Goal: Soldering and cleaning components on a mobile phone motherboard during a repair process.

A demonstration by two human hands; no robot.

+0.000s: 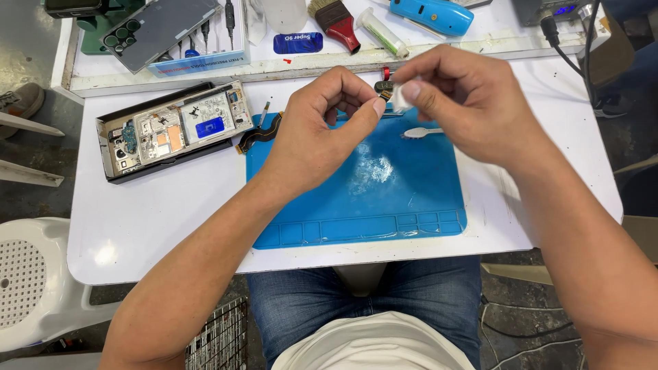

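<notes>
Two hands — left hand, right hand — around a half-hidden small part.

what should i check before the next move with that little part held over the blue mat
1. Small dark part pinched at the left hand fingertips: ok.
2. White wad pressed to the part by the right hand: ok, touching.
3. Both hands above the blue mat, so a dropped piece lands on it: ok.
4. Opened phone lies apart, left of the mat, out of the hands' way: ok.
5. Flex cable straddles the mat's left edge, near the left wrist: not ok, could be snagged.
6. Whether the part's surface is clean: cannot tell, too small.
</notes>
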